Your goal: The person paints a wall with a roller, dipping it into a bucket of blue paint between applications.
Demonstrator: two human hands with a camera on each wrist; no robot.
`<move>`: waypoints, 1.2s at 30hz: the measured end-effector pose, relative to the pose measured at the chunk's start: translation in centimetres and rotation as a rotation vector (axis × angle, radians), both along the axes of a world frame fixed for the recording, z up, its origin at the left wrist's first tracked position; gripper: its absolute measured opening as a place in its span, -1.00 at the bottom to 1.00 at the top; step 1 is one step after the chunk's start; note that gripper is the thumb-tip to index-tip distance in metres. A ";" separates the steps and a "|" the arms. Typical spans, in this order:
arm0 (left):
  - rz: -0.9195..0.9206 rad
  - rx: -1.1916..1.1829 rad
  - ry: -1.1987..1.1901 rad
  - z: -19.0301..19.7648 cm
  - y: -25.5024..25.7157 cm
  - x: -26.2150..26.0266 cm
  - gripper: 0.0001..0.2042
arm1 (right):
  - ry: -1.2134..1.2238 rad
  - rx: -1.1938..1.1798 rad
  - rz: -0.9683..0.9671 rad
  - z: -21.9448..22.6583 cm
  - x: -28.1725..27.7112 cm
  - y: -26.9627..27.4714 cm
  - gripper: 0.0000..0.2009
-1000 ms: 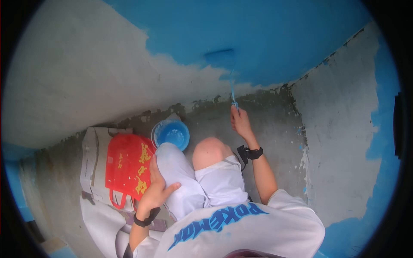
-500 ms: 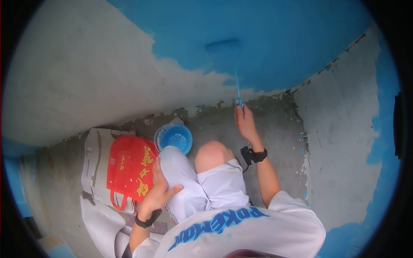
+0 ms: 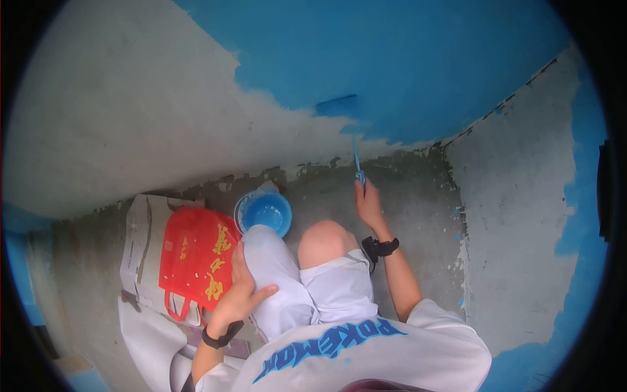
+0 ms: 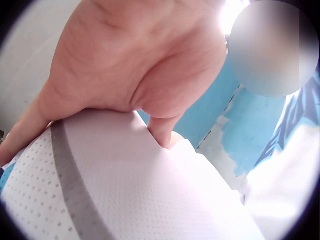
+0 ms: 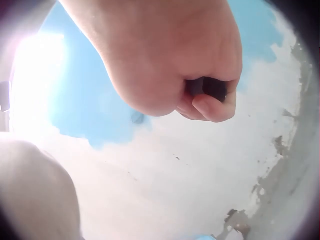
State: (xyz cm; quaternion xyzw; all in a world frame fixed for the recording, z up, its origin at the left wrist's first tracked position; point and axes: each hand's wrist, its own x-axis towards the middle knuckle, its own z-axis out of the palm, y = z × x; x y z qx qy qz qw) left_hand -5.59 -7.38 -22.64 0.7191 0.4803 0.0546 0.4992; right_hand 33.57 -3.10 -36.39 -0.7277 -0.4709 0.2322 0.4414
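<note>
My right hand [image 3: 369,206] grips the handle of a paint roller [image 3: 337,105], its blue-coated head on the wall at the lower edge of the blue paint. In the right wrist view the fingers of the right hand [image 5: 175,60] curl round the dark end of the roller handle [image 5: 216,89]. My left hand [image 3: 240,294] rests on the left thigh, thumb spread and fingers extended along the white trouser leg [image 4: 125,165]. Nothing is held in it. Close beyond the left knee stands a blue paint bucket [image 3: 268,212].
The wall [image 3: 150,111] is blue on the upper right and bare grey-white on the left. Beside the left leg lie a red bag [image 3: 189,251] and a flattened cardboard piece [image 3: 136,245]. A partly blue side wall [image 3: 516,196] rises on the right from the grey floor [image 3: 418,189].
The roller first went up the wall, then came back down to the paint's lower edge, the right hand moving with it. My left hand stays on the thigh.
</note>
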 end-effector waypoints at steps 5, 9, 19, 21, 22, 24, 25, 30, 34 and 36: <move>-0.011 0.053 0.015 -0.3 -0.3 -0.1 0.20 | -0.078 0.068 0.038 7.2 -1.2 2.5 -0.75; 0.002 0.041 0.010 -0.2 -0.4 -0.1 0.21 | -0.028 0.090 0.086 9.9 -1.4 3.0 -0.75; 0.010 0.024 0.013 0.0 -0.4 -0.1 0.21 | 0.015 -0.097 0.082 5.0 -0.3 -0.5 -0.69; 0.002 0.036 0.016 0.1 -0.4 -0.1 0.21 | 0.014 -0.085 0.079 4.2 -0.6 -0.4 -0.69; -0.005 0.047 0.019 0.1 -0.4 -0.1 0.21 | 0.014 -0.074 0.076 4.0 -0.9 -0.3 -0.69; -0.013 0.056 0.023 -0.1 -0.5 -0.2 0.21 | -0.031 -0.032 0.098 4.7 -1.5 0.6 -0.69; -0.023 0.063 0.028 -0.1 -0.4 -0.3 0.22 | -0.075 0.008 0.119 5.7 -2.0 1.2 -0.69; -0.014 0.054 0.013 0.3 -0.7 -0.3 0.22 | -0.038 -0.041 0.173 11.2 -3.6 3.7 -0.71; -0.003 0.054 0.015 0.3 -1.0 -0.3 0.21 | 0.007 -0.056 0.187 10.5 -3.2 3.3 -0.70; -0.007 0.066 0.024 0.2 -1.1 -0.3 0.21 | -0.004 -0.071 0.175 7.9 -2.4 2.4 -0.69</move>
